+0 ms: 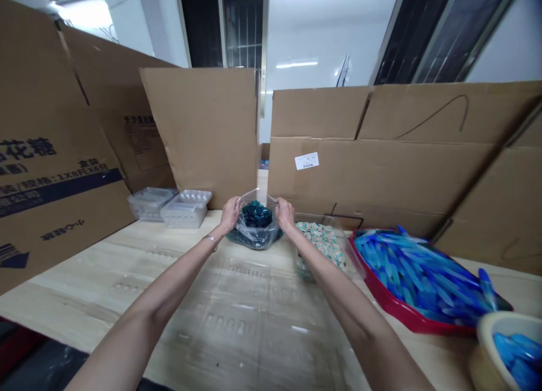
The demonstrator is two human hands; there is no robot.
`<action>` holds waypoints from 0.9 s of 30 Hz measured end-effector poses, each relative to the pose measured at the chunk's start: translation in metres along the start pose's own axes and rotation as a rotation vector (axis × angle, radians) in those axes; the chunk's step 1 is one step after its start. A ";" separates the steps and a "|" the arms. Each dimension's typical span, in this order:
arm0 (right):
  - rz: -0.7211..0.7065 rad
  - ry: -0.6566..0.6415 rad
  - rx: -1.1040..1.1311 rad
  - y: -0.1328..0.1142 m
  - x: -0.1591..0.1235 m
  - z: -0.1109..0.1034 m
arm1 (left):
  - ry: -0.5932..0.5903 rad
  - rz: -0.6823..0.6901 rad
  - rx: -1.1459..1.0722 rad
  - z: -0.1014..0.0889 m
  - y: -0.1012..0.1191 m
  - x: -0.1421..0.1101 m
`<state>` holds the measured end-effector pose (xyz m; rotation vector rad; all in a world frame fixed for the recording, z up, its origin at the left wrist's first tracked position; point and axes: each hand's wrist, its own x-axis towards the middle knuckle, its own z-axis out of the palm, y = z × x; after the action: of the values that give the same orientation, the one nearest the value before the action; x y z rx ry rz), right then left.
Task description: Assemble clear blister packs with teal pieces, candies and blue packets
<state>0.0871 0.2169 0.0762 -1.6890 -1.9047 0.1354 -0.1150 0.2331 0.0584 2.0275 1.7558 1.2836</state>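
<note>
Here, both hands [257,214] pinch the clear bag's [257,236] rim, bare tabletop [241,317] stretching nearer

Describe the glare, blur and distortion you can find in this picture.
Head view: the ceiling light at upper left is blown out; small highlights glint on the plastic bag and tabletop; print on the white label is too soft to read; the left forearm looks stretched, probably wide-angle distortion.

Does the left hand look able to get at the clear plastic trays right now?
Probably yes, if it first lets go: the left hand grips the edge of the bag. The clear plastic trays stand close by on its left, with nothing visible on the table between.
</note>
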 end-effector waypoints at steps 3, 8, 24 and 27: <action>-0.077 0.097 0.076 0.013 -0.004 0.003 | 0.010 0.030 -0.059 -0.002 0.003 0.005; -0.166 0.165 0.129 0.020 -0.007 0.013 | 0.059 0.039 -0.086 -0.001 0.002 0.004; -0.198 -0.037 0.065 0.042 -0.005 0.010 | -0.007 0.030 0.133 -0.001 -0.013 -0.015; -0.148 -0.029 0.056 0.048 -0.006 0.009 | -0.046 0.081 0.214 -0.008 -0.003 -0.016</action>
<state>0.1252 0.2236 0.0453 -1.5118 -2.0203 0.1542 -0.1220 0.2170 0.0538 2.2445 1.8791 1.1012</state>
